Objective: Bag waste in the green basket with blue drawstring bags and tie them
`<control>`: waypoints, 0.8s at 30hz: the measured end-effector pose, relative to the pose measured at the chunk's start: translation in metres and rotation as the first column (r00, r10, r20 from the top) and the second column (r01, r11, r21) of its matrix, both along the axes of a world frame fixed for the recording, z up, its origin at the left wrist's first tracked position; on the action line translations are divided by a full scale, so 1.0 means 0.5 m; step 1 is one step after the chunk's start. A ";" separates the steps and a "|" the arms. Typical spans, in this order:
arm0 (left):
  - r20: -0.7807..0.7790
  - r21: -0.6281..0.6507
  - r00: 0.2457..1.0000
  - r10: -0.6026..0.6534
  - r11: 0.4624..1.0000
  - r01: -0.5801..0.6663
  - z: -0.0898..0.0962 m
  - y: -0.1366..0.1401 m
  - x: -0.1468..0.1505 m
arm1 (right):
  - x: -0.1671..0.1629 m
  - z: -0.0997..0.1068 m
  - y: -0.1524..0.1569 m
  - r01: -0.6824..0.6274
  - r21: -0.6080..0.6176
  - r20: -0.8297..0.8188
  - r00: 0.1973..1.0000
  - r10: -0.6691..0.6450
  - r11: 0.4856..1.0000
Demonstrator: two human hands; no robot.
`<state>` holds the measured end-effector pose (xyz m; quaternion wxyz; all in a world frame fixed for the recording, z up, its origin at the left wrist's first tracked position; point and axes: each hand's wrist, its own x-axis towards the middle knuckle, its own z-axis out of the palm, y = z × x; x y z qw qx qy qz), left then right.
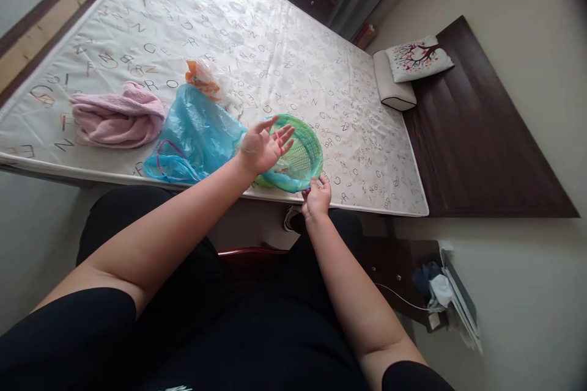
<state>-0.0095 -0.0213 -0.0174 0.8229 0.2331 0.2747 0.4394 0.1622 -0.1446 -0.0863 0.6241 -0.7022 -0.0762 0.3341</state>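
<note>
My right hand (pixel 317 197) pinches the near right rim of a green mesh wastebasket (pixel 300 156). The basket's mouth is tilted up toward me, and a thin bluish plastic liner covers its rim. Palm up over the basket's left side, my left hand (pixel 263 145) has its fingers spread. A pink drawstring (pixel 277 139) runs across those fingers; whether it loops around them I cannot tell. Just left of the basket lies a blue plastic bag (pixel 202 128) with a pink drawstring of its own. Some small pale scraps show at the basket's bottom.
A bare letter-printed mattress (pixel 275 36) spans the view. On it are a folded pink towel (pixel 119 116), a clear and orange plastic wrapper (pixel 204 80) and, by the dark headboard (pixel 486 134), a printed pillow (pixel 419 59). A nightstand (pixel 394 263) with a cable stands at right.
</note>
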 end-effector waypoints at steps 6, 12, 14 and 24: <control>-0.338 0.198 0.938 -0.076 0.969 0.150 -0.045 -0.022 0.043 | -0.046 0.001 -0.003 0.014 0.025 -0.133 0.991 -0.011 1.000; -0.826 0.406 0.563 0.007 0.702 0.586 -0.074 0.010 0.012 | -0.039 0.056 -0.017 -0.015 -0.016 -0.353 0.936 0.008 1.000; -0.879 0.369 0.476 -0.034 0.583 0.724 -0.062 0.023 -0.011 | -0.025 0.069 -0.013 -0.004 -0.018 -0.355 0.935 -0.002 1.000; -0.967 0.057 0.140 -0.213 0.354 0.933 -0.066 0.054 -0.077 | -0.040 0.056 -0.028 -0.365 -0.063 -0.467 0.833 0.296 0.929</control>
